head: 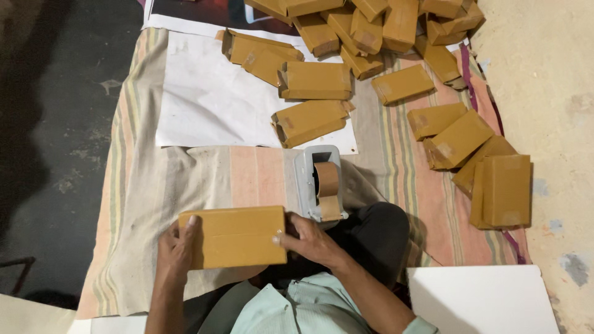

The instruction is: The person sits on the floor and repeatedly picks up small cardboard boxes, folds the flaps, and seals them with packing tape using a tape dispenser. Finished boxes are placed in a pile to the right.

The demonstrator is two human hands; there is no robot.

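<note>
The left hand [175,247] grips the left end of a flat brown cardboard box [233,237], fingers curled over its top edge and thumb on the face. The right hand [307,238] closes on the box's right end the same way, so both hands hold it level, just above the person's lap. The box is shut, with a seam running across its face.

Just beyond the box's right corner, almost touching the right hand, stands a grey tape dispenser [320,182] loaded with a roll of brown tape. It sits on a striped cloth [142,185] spread over the floor. Farther from the box, past the dispenser, a white sheet [210,102] lies on the cloth with a few more brown boxes [312,117] resting on its far edge. Beyond those, a heap of boxes [371,25] is piled up. To the right of the dispenser, other boxes lie scattered, ending in a small stack [504,188] near the cloth's edge. A white board [482,300] lies right of the person's knee.
</note>
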